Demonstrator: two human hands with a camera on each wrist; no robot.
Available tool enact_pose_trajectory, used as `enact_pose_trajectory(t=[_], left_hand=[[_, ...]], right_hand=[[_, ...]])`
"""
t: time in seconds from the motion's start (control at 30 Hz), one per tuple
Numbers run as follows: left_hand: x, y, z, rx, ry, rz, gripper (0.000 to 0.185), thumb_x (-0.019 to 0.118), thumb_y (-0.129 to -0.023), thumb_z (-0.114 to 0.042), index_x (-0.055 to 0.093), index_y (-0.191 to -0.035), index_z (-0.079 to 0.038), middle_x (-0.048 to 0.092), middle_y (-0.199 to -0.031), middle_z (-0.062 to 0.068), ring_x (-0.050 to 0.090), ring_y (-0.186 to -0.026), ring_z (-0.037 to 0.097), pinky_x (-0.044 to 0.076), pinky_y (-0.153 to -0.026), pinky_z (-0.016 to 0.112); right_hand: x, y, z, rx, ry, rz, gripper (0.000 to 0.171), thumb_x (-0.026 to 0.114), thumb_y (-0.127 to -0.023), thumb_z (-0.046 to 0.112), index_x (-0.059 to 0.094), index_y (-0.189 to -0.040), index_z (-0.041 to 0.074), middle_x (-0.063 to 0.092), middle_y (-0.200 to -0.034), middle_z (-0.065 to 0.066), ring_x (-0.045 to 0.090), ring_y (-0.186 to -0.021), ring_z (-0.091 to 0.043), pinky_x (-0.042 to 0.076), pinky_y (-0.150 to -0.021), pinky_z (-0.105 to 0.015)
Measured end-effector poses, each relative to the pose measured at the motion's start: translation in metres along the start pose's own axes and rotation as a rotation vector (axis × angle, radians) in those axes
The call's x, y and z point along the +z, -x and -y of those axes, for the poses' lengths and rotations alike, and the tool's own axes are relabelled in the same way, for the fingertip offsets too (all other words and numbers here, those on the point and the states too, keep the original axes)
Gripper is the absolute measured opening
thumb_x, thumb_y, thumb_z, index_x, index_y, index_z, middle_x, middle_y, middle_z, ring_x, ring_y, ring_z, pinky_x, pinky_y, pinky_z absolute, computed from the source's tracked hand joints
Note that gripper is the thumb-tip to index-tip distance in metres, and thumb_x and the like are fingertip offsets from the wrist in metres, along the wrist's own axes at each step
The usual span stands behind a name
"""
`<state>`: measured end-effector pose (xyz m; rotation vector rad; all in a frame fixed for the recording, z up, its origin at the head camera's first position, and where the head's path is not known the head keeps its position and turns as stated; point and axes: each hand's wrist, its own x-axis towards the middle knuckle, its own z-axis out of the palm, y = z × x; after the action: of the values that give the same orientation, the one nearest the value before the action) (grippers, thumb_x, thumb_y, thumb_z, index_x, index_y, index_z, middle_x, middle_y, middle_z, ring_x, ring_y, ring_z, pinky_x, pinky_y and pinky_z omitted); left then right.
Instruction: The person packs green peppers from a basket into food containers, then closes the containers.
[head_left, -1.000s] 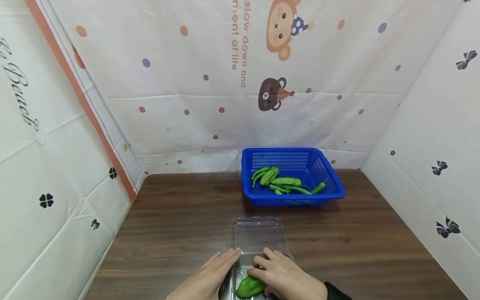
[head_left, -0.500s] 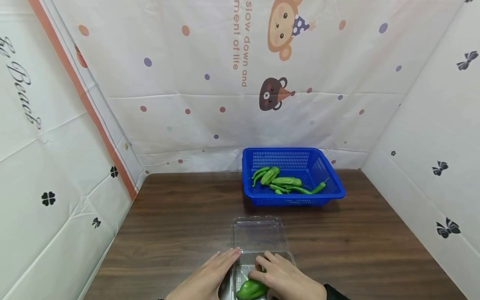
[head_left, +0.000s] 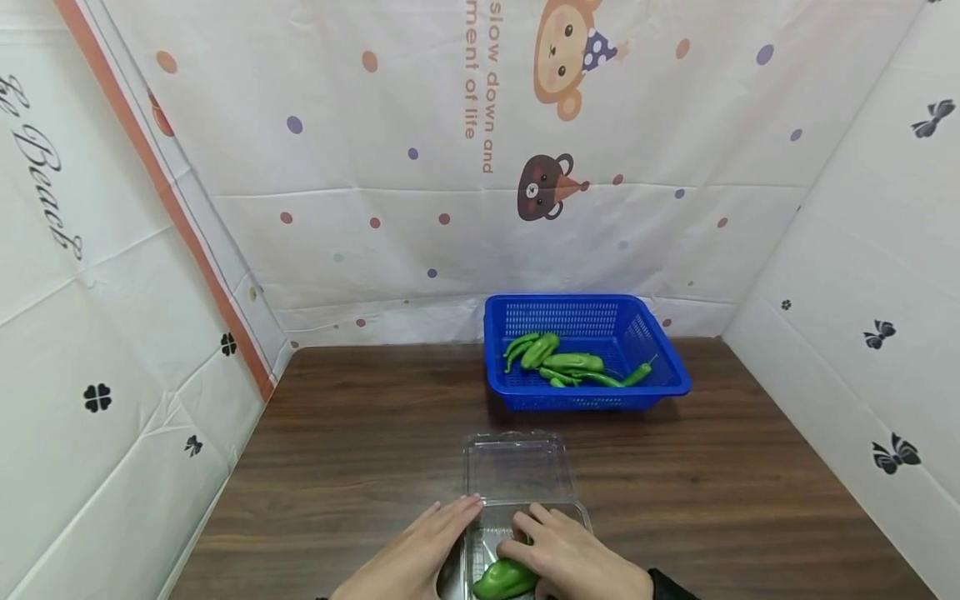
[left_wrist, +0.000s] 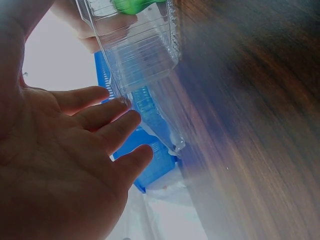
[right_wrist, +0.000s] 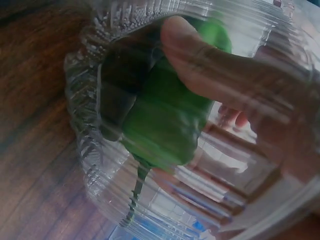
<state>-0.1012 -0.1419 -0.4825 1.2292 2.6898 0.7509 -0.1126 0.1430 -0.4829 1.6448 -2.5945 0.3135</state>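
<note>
A green pepper lies in the base of a clear plastic clamshell box at the front of the table. My right hand reaches into the box and grips the pepper with curled fingers. Through the clear wall, the right wrist view shows the thumb across the pepper and its stem pointing down. Along the box's left rim rests my left hand, its fingers straight. In the left wrist view, the fingertips touch or nearly touch the box edge. The lid lies folded back, away from me.
Behind the box, a blue perforated basket holds several green peppers, some thick and some thin. It stands at the back of the brown wood-grain table. Printed white cloth surrounds the table at the back and sides.
The right hand and the pepper have shifted very slightly toward the right and toward me. The left hand stays at the box's rim.
</note>
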Motion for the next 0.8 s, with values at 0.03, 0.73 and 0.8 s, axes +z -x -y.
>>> enact_pose_trajectory(t=[0.03, 0.73, 0.8], left_hand=[[0.0, 0.0, 0.0, -0.002, 0.003, 0.003, 0.109, 0.066, -0.083, -0.076, 0.032, -0.16, -0.007, 0.041, -0.161, 0.011, 0.039, -0.148, 0.024, 0.038, -0.116, 0.055], [0.006, 0.001, 0.002, 0.052, -0.083, -0.086, 0.109, 0.069, -0.081, -0.076, 0.038, -0.156, -0.004, 0.047, -0.157, 0.013, 0.046, -0.143, 0.026, 0.043, -0.109, 0.059], [0.006, 0.001, 0.002, 0.047, -0.072, -0.08, 0.109, 0.07, -0.081, -0.076, 0.037, -0.157, -0.004, 0.046, -0.157, 0.013, 0.046, -0.143, 0.026, 0.043, -0.11, 0.059]], right_hand=[[0.0, 0.0, 0.0, 0.001, -0.004, 0.002, 0.053, 0.088, -0.08, 0.02, 0.063, -0.126, 0.025, 0.054, -0.107, 0.009, 0.042, -0.088, -0.004, 0.035, -0.068, -0.015], [-0.014, 0.003, 0.001, 0.05, -0.026, 0.065, 0.036, 0.082, -0.089, 0.029, 0.068, -0.122, 0.028, 0.06, -0.107, 0.013, 0.047, -0.089, -0.001, 0.041, -0.069, -0.017], [-0.013, 0.003, 0.001, 0.049, -0.022, 0.06, 0.035, 0.083, -0.088, 0.028, 0.069, -0.119, 0.029, 0.059, -0.104, 0.014, 0.045, -0.087, 0.0, 0.039, -0.068, -0.015]])
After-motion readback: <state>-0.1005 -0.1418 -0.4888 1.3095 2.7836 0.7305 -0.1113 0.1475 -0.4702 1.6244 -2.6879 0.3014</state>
